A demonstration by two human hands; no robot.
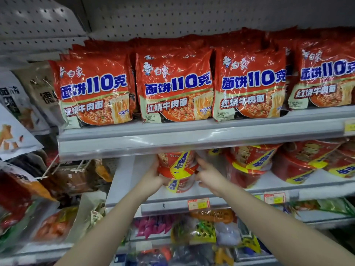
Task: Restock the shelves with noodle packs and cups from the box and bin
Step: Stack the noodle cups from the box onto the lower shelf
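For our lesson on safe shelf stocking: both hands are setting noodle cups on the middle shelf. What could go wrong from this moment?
1. The left hand and right hand hold a stack of two noodle cups; the top cup could slide off or topple.
2. The stack's top sits close under the upper shelf edge, so it may snag there.
3. The neighbouring cups lie tilted and close to the right hand, so a nudge could roll them forward.
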